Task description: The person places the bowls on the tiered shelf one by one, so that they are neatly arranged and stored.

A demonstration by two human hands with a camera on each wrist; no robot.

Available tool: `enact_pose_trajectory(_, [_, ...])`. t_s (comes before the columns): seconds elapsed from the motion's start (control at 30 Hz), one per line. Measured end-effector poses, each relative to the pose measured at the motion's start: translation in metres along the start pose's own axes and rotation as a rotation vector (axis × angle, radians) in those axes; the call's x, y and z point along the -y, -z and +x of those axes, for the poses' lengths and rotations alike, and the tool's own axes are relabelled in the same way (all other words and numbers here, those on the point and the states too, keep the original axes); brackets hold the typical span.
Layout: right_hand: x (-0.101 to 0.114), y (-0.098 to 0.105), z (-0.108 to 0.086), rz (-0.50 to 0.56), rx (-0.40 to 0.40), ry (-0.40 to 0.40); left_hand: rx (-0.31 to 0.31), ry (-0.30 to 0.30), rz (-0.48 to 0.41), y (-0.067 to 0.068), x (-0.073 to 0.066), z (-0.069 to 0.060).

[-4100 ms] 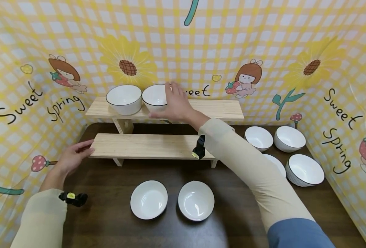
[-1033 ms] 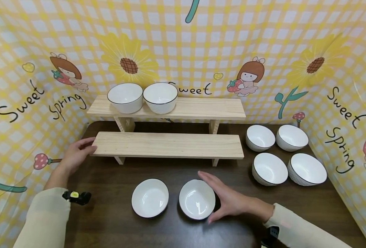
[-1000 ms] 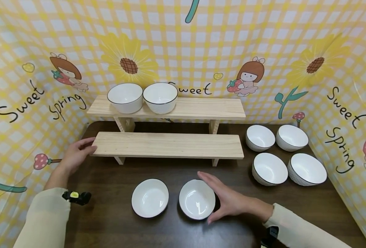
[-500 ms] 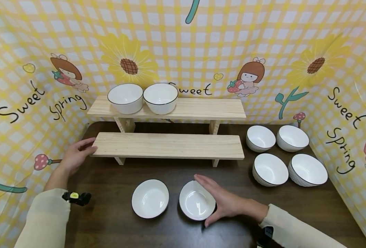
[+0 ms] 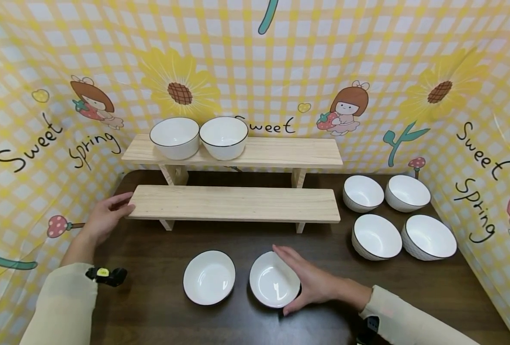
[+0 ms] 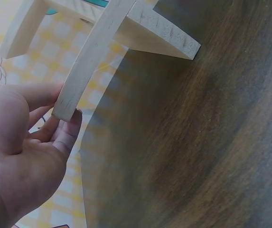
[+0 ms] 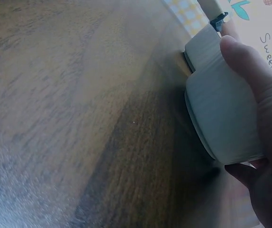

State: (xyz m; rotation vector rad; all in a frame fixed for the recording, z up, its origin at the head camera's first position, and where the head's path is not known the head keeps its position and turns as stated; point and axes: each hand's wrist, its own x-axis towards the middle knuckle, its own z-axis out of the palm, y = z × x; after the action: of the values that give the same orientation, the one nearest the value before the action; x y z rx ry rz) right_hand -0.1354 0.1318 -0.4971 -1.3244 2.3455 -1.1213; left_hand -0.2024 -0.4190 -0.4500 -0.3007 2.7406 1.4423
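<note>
RH (image 5: 310, 281) moved dn, grips frt bowl (image 5: 271, 281).

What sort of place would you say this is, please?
Probably a small staged tabletop area indoors: a printed checked cloth hangs behind and beside the dark wooden table, which bears a two-tier wooden rack and several white bowls.

The right grip (image 5: 307, 281), earlier at the pale wooden upper shelf (image 5: 294, 149), now clasps a round, white, dark-rimmed bowl (image 5: 271, 282) (nearest pair's right one).
</note>
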Motion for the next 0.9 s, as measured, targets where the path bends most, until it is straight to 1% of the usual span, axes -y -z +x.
enact_pose_trajectory(0.4, [-0.0041, -0.0037, 0.0001, 0.011, -0.046, 0.024, 0.021, 0.022, 0.009, 0.0023, 0.001, 0.0008])
enact_pose_trajectory(0.63, [-0.0056, -0.0055, -0.0018, 0.022, -0.065, 0.021, 0.033, 0.01, 0.009, 0.0035, 0.0021, 0.001])
enact_pose_trajectory(0.9, [-0.0043, -0.0062, -0.0025, 0.022, -0.074, 0.031, 0.043, 0.014, 0.008, 0.0036, 0.0039, 0.0029])
